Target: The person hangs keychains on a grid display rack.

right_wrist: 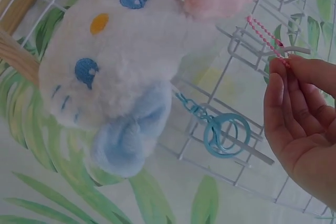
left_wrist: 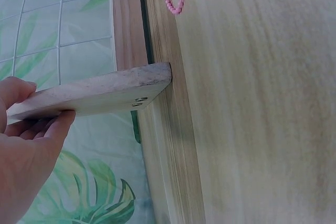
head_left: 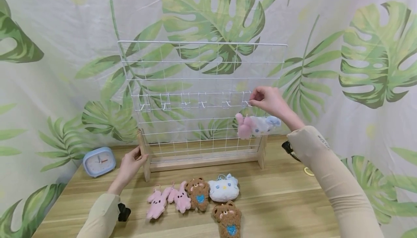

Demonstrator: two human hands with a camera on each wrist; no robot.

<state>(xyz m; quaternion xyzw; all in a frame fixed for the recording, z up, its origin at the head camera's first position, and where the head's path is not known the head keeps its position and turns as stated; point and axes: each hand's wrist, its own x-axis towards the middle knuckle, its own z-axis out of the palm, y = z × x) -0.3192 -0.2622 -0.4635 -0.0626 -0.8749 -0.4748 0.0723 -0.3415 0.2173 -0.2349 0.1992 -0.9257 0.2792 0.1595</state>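
My right hand pinches a pink bead chain at a white hook on the right of a white wire grid rack. A pink plush keychain hangs just below that hand; the right wrist view shows only part of it. Beside it is a white plush cat with a blue bow, its blue ring looped on another hook. My left hand grips the rack's wooden side leg, thumb on one face and fingers on the other.
Several bare hooks line the grid's middle. In front lie pink plush keychains, brown bear plushes and another white cat plush. A blue clock stands at the left, a yellow ring at the right.
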